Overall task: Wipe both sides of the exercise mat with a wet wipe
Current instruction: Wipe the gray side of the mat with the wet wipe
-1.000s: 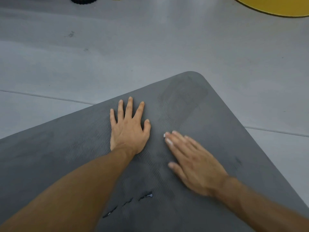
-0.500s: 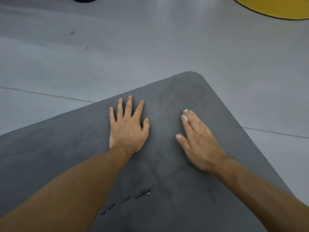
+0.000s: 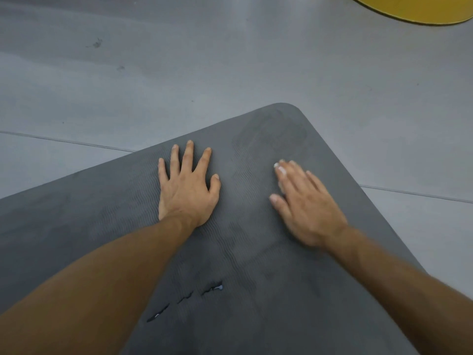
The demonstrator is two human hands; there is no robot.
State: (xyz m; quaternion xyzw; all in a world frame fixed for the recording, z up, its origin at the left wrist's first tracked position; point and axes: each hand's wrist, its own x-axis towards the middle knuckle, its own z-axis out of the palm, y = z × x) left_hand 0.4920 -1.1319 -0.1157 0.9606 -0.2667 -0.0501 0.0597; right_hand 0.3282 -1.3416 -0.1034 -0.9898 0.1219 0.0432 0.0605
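Grey exercise mat [image 3: 76, 226], left hand [image 3: 188, 190] flat on it, right hand [image 3: 304, 208] alongside

Both hands flat on mat [image 3: 256, 316]: left hand [image 3: 186, 190] beside right hand [image 3: 304, 208]; mat on floor [image 3: 230, 60].

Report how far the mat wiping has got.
Done: darker, damp-looking patches mark the exercise mat near its far corner. In hand: the left hand presses flat on it, probably to steady it; the right hand, blurred, lies flat with white at its fingertips, probably the wet wipe. Left: the rest of this face, and the underside, which cannot be seen.
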